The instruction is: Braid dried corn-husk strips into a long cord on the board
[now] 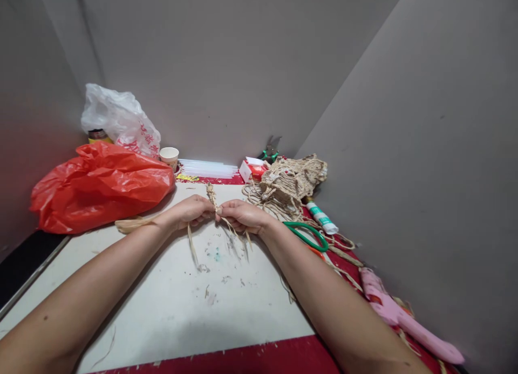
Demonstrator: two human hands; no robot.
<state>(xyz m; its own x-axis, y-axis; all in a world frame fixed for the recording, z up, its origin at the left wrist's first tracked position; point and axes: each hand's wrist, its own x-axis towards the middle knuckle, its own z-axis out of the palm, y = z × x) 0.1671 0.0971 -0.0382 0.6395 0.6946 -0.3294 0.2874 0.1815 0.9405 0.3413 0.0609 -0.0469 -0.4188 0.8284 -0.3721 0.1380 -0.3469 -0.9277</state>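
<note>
Gray panels (pixel 243 66) surround a white board (pixel 162 304). Left: red bag (pixel 105 188), contents hidden. Upper center-left: paper cup (pixel 169 155), contents not visible. Center: left hand (pixel 192 209) and right hand (pixel 243 215) pinch a short braid (pixel 211 194); its upper length is plaited, the loose strands (pixel 192 245) below are unplaited. Right of center: small box (pixel 245 170), contents unclear.

The tan plaited fibre strand (pixel 211 193) looks rough and matt; the crumpled red plastic bag (pixel 105 185), glossy; the pink gun-shaped plastic tool (pixel 416 329), smooth.
</note>
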